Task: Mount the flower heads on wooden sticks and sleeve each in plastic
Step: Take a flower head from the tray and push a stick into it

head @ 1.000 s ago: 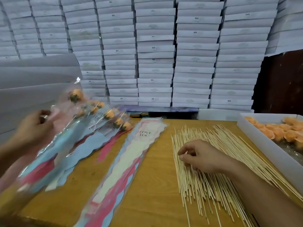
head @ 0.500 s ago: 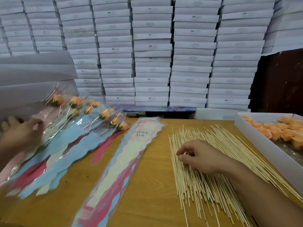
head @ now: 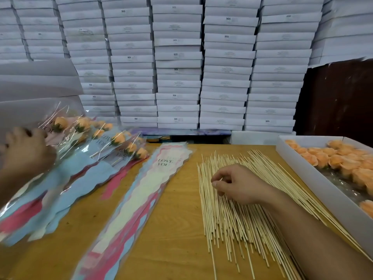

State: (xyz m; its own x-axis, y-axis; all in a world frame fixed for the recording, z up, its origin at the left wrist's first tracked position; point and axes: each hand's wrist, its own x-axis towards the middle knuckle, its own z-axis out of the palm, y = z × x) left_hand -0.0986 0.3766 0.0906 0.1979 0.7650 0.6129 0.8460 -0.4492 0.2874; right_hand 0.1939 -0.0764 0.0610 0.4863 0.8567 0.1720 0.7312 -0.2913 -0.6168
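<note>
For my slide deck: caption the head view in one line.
Right hand picks at the wooden sticks while the left hand rests on the sleeved flowers, beside a tray of loose flower heads.

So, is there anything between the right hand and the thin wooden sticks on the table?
Nothing visible. The right hand already lies on the pile of thin wooden sticks, its fingertips curled onto them, with no other object between.

sleeved flowers [head: 84, 150] left, empty sleeves [head: 141, 199] middle, sticks [head: 238, 215] right, flower tray [head: 314, 178] far right
</note>
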